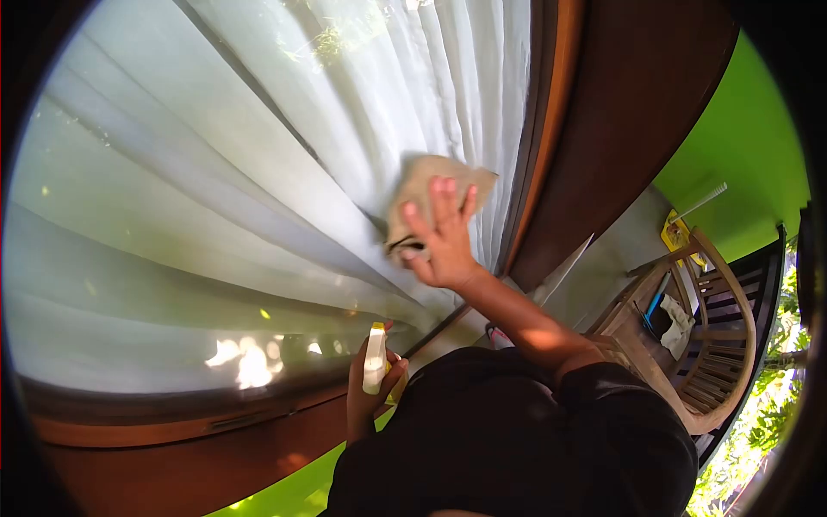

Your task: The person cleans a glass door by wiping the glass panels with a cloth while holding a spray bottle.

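My right hand (444, 237) presses a beige cloth (413, 194) against the window glass (258, 172), fingers spread over it and the lower edge bunched by the thumb. Lower down, close to my body, my left hand (362, 392) is wrapped around a spray bottle (376, 358). Its head is white with a yellow tip, and a bit of yellow shows below; most of the bottle is hidden by the hand. White curtains (448, 86) hang in folds behind the glass, which carries bright reflections.
A brown wooden frame (551, 112) borders the glass, with a green wall (732, 164) beyond. At right stands a wooden chair (732, 379) with a pale cloth (678, 327) and a blue-handled tool (656, 302) on its seat. Behind it is a yellow object (674, 233) with a white handle.
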{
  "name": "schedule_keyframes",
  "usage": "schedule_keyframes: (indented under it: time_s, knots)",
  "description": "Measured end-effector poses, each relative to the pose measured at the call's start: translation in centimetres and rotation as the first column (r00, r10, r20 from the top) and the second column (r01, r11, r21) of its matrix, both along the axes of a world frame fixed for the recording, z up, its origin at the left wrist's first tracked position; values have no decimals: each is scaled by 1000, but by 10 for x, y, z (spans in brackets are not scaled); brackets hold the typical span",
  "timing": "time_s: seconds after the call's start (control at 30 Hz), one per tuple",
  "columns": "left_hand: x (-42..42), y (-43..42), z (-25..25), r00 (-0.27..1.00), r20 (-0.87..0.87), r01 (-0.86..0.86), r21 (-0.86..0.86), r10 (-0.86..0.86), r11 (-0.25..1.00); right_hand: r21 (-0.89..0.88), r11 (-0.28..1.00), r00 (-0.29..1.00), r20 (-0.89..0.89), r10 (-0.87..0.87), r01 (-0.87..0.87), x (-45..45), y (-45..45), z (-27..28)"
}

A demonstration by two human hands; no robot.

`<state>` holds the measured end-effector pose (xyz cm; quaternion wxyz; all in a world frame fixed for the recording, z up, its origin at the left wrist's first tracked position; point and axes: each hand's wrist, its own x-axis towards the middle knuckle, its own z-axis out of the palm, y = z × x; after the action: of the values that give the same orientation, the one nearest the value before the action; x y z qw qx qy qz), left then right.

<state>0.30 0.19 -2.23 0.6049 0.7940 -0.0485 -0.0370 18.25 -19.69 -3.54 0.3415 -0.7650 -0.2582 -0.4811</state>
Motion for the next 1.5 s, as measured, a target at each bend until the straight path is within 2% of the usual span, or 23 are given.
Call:
schedule_keyframes:
  time_s: [0.07, 0.1, 0.17, 0.27, 0.33, 0.43, 0.47, 0.53, 0.6, 0.67, 0.73, 0.8, 0.87, 0.93, 1.03, 1.13, 1.17, 1.23, 1.3, 1.37, 1.43, 1.5]
  knots:
    - [-1, 2, -3, 1000, 10, -5, 6, 5, 1000, 129, 990, 994, -102, -44, 57, 4, -17, -10]
    - [-2, 1, -1, 1000, -16, -16, -14, 16, 1000, 191, 978, 991, -124, -56, 79, 9, -23, 3]
    - [-5, -3, 6, 997, -74, -37, -54, 33, 998, 324, 938, 986, -149, -74, 120, 18, -35, 52]
    - [-5, 0, 6, 998, -64, 5, -9, -5, 1000, 472, 870, 988, -122, -98, 145, 34, -39, 131]
    - [-6, 1, 8, 996, -87, -2, -15, 0, 1000, 448, 889, 996, -45, -79, 91, 32, -31, 171]
    - [-8, -2, 15, 994, -112, -4, 0, 4, 1000, 196, 980, 994, 90, -59, 40, 12, 6, 197]
    - [-7, -3, 17, 993, -116, -5, 10, 6, 1000, 105, 994, 993, 120, -2, -11, 2, 20, 191]
    - [-8, 1, 8, 997, -80, -6, 7, 6, 1000, -96, 993, 995, 57, 81, -75, -21, 35, 164]
    - [-8, 5, 6, 999, -35, -1, 5, 2, 1000, -176, 979, 988, 95, 121, -103, -25, 44, 110]
    - [-13, 8, 8, 1000, 4, 5, 6, -5, 1000, -258, 966, 984, 169, 48, -3, -20, 29, 54]
    - [-19, 15, 3, 1000, 20, -17, 15, 16, 1000, -132, 991, 1000, 21, 16, -13, -13, 10, 5]
    - [-23, 21, -2, 999, 8, -46, -3, 46, 999, 28, 999, 990, -137, -15, 19, -8, -16, 12]
    - [-30, 27, -8, 996, -42, -77, -47, 75, 996, 246, 967, 986, -166, -25, 66, 4, -24, 57]
    - [-31, 26, -11, 995, -69, -81, -67, 77, 994, 361, 925, 990, -123, -74, 114, 17, -26, 112]
    - [-32, 26, -10, 993, -78, -96, -78, 90, 992, 393, 916, 997, -21, -78, 80, 21, -8, 170]
    - [-35, 27, -9, 992, -84, -102, -84, 95, 991, 246, 969, 996, 79, -46, 25, 1, 30, 195]
    - [-36, 28, -9, 992, -84, -103, -86, 96, 991, 167, 986, 992, 124, -21, 0, -5, 41, 189]
    - [-36, 29, -6, 994, -66, -97, -62, 93, 993, 2, 999, 994, 104, 38, -38, -23, 55, 165]
    - [-39, 33, -4, 993, -58, -103, -48, 101, 993, -121, 992, 992, 118, 53, -39, -29, 58, 124]
    - [-42, 35, -3, 991, -62, -123, -50, 120, 991, -111, 993, 989, 135, 57, -42, -25, 50, 77]
    - [-47, 38, -4, 991, -39, -128, -38, 127, 991, -44, 999, 997, 75, 3, 0, -16, 36, 36]
    - [-52, 41, -6, 991, -26, -131, -16, 131, 991, 81, 996, 999, -36, -30, 33, -17, 19, 40]
